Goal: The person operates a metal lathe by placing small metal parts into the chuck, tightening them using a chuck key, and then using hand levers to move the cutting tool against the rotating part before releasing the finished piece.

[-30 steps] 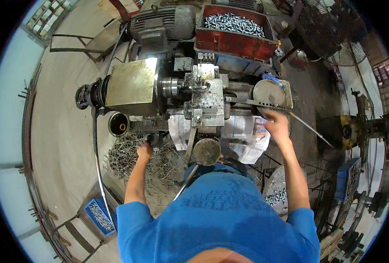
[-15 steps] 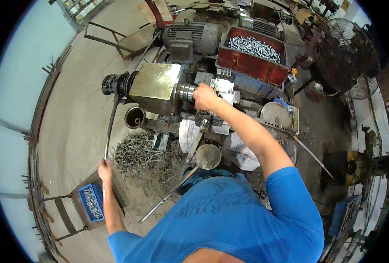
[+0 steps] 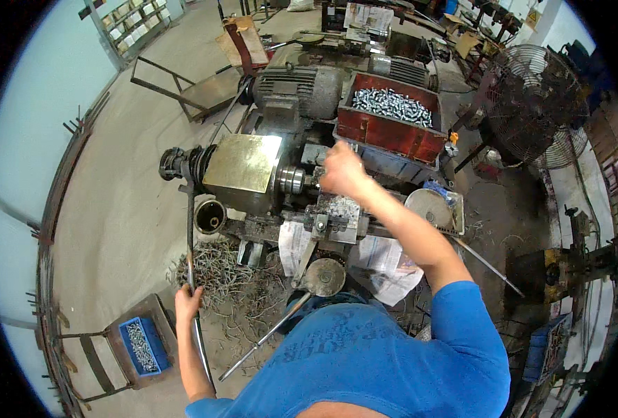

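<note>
My left hand [image 3: 187, 304] is closed round a long metal lever [image 3: 190, 268] that hangs from the left end of a lathe-like machine. My right hand [image 3: 342, 171] is held with curled fingers just right of the round steel chuck [image 3: 292, 180], above the tool slide [image 3: 340, 213]. Whatever is in its fingers is hidden. The headstock [image 3: 243, 163] has a flat, shiny, yellowish top cover. A second lever [image 3: 267, 336] slants down to the left from a round disc [image 3: 324, 276] in front of me.
A red bin [image 3: 385, 134] of small shiny metal parts stands behind the slide. Lower left, a blue crate [image 3: 144, 346] holds similar parts. Metal shavings [image 3: 232, 275] cover the floor beneath the machine. A large fan [image 3: 532, 104] stands at right, a motor [image 3: 298, 90] at the back.
The view has tilted up, so the machine sits lower. My left hand has swung the lever to the right. My right hand has drawn away from the chuck, to the right.
</note>
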A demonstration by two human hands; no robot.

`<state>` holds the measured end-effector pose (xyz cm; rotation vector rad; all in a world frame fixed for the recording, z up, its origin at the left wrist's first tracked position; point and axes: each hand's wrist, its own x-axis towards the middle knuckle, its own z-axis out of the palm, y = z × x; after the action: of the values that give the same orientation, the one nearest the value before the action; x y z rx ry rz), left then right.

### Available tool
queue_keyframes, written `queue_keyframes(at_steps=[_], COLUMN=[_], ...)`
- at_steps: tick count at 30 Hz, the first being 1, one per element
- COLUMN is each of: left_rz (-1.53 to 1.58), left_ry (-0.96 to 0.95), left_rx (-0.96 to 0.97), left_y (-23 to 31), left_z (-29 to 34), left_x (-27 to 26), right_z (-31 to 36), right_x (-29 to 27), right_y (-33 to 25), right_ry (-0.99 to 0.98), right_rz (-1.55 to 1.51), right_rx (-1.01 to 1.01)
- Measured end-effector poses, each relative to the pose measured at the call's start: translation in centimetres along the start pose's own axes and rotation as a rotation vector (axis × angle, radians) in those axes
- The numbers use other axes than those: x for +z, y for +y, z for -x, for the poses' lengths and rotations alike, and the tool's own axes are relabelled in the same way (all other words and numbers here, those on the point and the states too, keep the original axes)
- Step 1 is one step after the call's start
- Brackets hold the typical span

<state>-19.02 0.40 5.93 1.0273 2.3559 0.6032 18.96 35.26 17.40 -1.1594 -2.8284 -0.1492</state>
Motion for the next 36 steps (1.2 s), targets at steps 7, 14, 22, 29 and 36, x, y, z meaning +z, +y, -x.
queue_keyframes(at_steps=[7, 14, 22, 29, 36], left_rz=[0.207, 0.461, 0.309, 0.244, -0.288], left_ry=[-0.075, -0.126, -0.133, -0.116, -0.081], left_rx=[-0.061, 0.001, -0.205, -0.207, 0.327], left_y=[1.5, -2.8, -0.2, 0.4, -3.5], left_z=[-7.3, -10.1, -10.6, -11.3, -12.1], left_x=[1.7, 2.4, 2.3, 2.4, 1.7], right_z=[4.7, 27.2, 58.9, 65.3, 64.6], right_x=[-4.6, 7.6, 19.5, 19.2, 20.3], right_y=[5.2, -1.8, -14.6, -15.8, -12.1], right_ry=[0.347, 0.272, -0.189, -0.45, -0.716], right_rz=[-0.226, -0.711, -0.378, -0.459, -0.519], right_rx=[0.29, 0.68, 1.718, 1.663, 1.472])
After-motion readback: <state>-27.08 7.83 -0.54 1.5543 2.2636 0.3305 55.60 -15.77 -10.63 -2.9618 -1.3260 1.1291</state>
